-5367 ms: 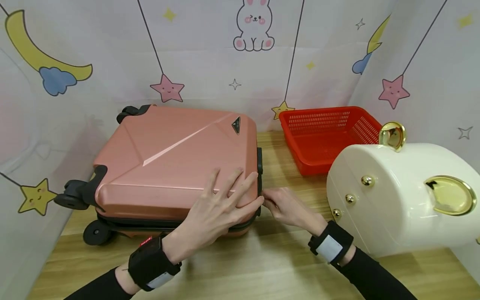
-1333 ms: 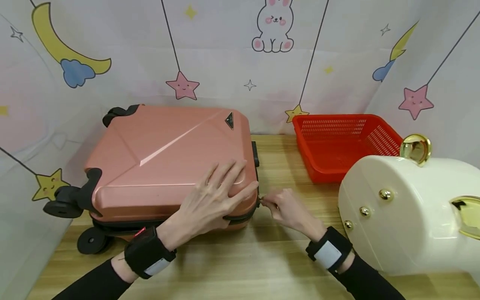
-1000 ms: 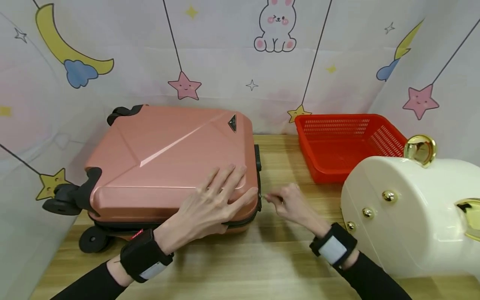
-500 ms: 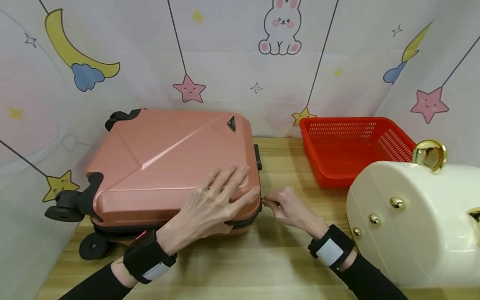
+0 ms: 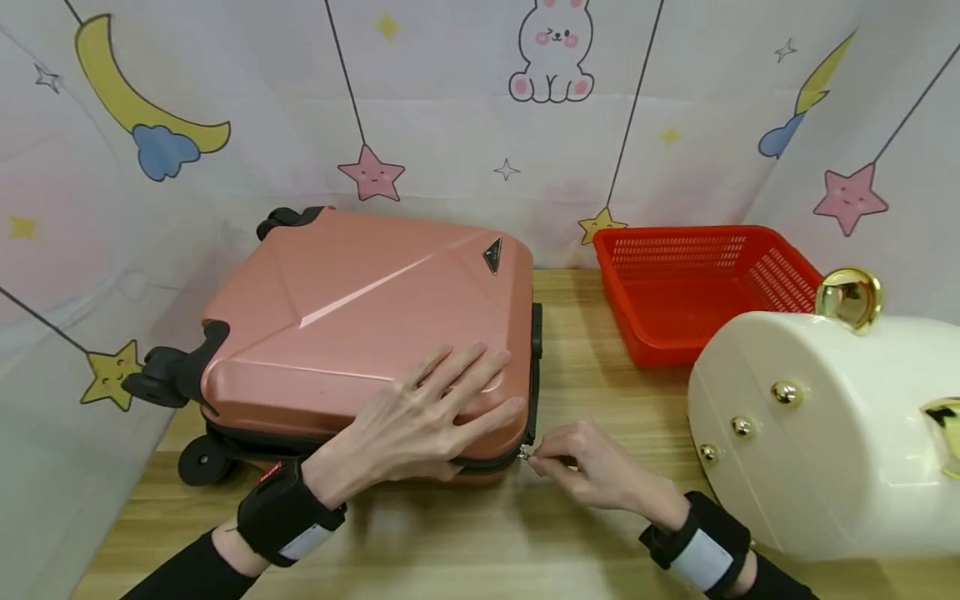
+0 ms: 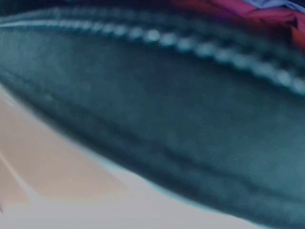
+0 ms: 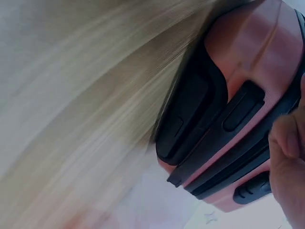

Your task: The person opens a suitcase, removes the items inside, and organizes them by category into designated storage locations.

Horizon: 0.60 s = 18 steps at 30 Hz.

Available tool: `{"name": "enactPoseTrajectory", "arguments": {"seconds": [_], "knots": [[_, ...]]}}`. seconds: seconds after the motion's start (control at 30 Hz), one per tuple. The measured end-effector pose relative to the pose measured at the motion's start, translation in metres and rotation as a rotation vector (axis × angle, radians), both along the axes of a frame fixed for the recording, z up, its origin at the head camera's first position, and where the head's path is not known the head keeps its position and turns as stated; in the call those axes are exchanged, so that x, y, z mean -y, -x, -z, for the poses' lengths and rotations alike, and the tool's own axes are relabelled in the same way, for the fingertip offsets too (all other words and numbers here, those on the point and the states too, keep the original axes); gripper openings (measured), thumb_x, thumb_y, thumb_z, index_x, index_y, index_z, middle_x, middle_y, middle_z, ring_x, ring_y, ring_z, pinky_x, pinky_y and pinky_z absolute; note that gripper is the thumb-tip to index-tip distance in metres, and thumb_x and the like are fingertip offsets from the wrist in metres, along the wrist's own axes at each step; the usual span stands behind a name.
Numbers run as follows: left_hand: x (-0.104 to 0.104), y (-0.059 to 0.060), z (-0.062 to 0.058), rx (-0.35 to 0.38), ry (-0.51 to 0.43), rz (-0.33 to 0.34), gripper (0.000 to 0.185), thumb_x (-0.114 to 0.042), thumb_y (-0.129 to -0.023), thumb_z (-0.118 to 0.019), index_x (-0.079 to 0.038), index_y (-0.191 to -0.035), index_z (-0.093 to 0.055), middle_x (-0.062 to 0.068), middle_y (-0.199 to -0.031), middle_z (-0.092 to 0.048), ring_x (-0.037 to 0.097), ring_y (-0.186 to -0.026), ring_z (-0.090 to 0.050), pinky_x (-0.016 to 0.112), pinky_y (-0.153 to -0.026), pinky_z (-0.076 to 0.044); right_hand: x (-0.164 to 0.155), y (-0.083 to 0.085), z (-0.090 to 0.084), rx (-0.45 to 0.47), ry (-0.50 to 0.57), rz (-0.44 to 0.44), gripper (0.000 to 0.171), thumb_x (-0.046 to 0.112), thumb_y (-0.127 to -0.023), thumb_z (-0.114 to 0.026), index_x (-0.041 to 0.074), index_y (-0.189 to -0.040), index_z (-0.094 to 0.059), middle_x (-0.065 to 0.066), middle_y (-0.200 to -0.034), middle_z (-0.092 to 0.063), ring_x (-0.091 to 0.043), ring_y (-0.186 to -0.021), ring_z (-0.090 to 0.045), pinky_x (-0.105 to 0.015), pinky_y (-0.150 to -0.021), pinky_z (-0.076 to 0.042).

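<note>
So the pink suitcase (image 5: pixel 367 325) has swung a bit since half a second back: it lies flat on the wooden table (image 5: pixel 525 533) like before, but its near right corner now sits closer to the person and the whole shell has shifted rightward, wheels (image 5: pixel 198 457) and all. The right hand (image 5: pixel 592 471) has come down the case's right edge with it, from about mid-side to that rounded near corner, pinching the little metal zipper pull (image 5: pixel 524 453) between thumb and fingertips, so I'd guess the zip has been run around the bend and the black zipper band is partly done on that side. The left hand (image 5: pixel 420 417) hasn't budged much, fingers spread and pressed flat on the lid near the corner, pinning it. Stuff-wise: the case is a hard shell, matte pink with faceted creases and a small triangular badge, black plastic casters and handle. The glossy cream cabinet (image 5: pixel 817 433) on the right is rounded with shiny gold knobs. Behind it is a red perforated plastic basket (image 5: pixel 697 283). The left wrist view is blurred, only dark zipper stitching up close.
</note>
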<state>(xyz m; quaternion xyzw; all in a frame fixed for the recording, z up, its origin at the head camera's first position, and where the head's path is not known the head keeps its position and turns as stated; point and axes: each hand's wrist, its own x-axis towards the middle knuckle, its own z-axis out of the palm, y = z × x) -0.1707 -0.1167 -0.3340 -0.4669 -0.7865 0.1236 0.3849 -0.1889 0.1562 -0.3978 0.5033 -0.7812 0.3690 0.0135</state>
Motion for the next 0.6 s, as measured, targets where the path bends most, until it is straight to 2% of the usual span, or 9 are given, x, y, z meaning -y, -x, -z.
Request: {"name": "enactPoseTrajectory", "arguments": {"seconds": [0.07, 0.13, 0.3, 0.37, 0.4, 0.53, 0.6], "knots": [[-0.001, -0.001, 0.000, -0.004, -0.001, 0.012, 0.103, -0.069, -0.053, -0.081, -0.027, -0.142, -0.052, 0.016, -0.149, -0.052, 0.034, -0.130, -0.056, 0.044, -0.103, -0.052, -0.001, 0.002, -0.001, 0.145, 0.008, 0.043, 0.026, 0.003, -0.094, -0.064, 0.010, -0.069, -0.067, 0.008, -0.059, -0.053, 0.008, -0.056, -0.041, -0.011, -0.052, -0.036], [-0.002, -0.002, 0.001, -0.016, -0.009, 0.019, 0.098, -0.063, -0.055, -0.080, -0.026, -0.141, -0.053, 0.017, -0.148, -0.053, 0.034, -0.129, -0.057, 0.044, -0.102, -0.053, -0.003, 0.008, 0.001, 0.233, 0.037, 0.117, 0.029, 0.003, -0.096, -0.062, 0.008, -0.067, -0.065, 0.006, -0.057, -0.050, 0.008, -0.053, -0.038, -0.013, -0.049, -0.032], [-0.006, -0.002, 0.002, -0.024, -0.017, 0.033, 0.087, -0.054, -0.061, -0.076, -0.024, -0.140, -0.055, 0.018, -0.146, -0.054, 0.035, -0.127, -0.059, 0.045, -0.100, -0.054, -0.002, 0.035, 0.006, 0.104, 0.099, 0.344, 0.024, -0.001, -0.090, -0.068, 0.006, -0.067, -0.070, 0.000, -0.055, -0.058, 0.007, -0.050, -0.036, -0.013, -0.046, -0.030], [-0.007, -0.001, 0.002, -0.026, -0.011, 0.027, 0.086, -0.053, -0.063, -0.075, -0.023, -0.141, -0.054, 0.018, -0.147, -0.053, 0.035, -0.127, -0.059, 0.045, -0.100, -0.054, 0.000, 0.046, 0.004, 0.110, 0.105, 0.420, 0.023, 0.001, -0.090, -0.069, 0.006, -0.067, -0.072, -0.004, -0.057, -0.062, 0.005, -0.050, -0.038, -0.015, -0.047, -0.031], [-0.007, 0.000, 0.002, -0.028, -0.007, 0.023, 0.086, -0.054, -0.063, -0.075, -0.024, -0.141, -0.054, 0.018, -0.147, -0.053, 0.035, -0.127, -0.059, 0.045, -0.100, -0.054, 0.001, 0.050, 0.003, 0.143, 0.103, 0.442, 0.023, 0.003, -0.090, -0.069, 0.005, -0.067, -0.072, -0.005, -0.058, -0.063, 0.003, -0.051, -0.039, -0.016, -0.049, -0.031], [-0.009, 0.004, 0.002, -0.028, -0.008, 0.022, 0.089, -0.058, -0.061, -0.077, -0.024, -0.141, -0.054, 0.018, -0.147, -0.053, 0.035, -0.127, -0.059, 0.045, -0.100, -0.054, -0.004, 0.056, 0.003, 0.336, 0.091, 0.414, 0.021, 0.006, -0.093, -0.068, 0.001, -0.073, -0.072, -0.005, -0.064, -0.062, -0.001, -0.056, -0.047, -0.020, -0.053, -0.038], [-0.009, 0.004, 0.002, -0.029, -0.009, 0.026, 0.093, -0.061, -0.059, -0.078, -0.025, -0.141, -0.053, 0.018, -0.147, -0.053, 0.035, -0.128, -0.059, 0.045, -0.100, -0.054, -0.009, 0.056, 0.004, 0.335, 0.072, 0.351, 0.020, 0.004, -0.093, -0.069, 0.002, -0.074, -0.071, -0.002, -0.063, -0.060, -0.001, -0.056, -0.049, -0.020, -0.052, -0.041]]}}
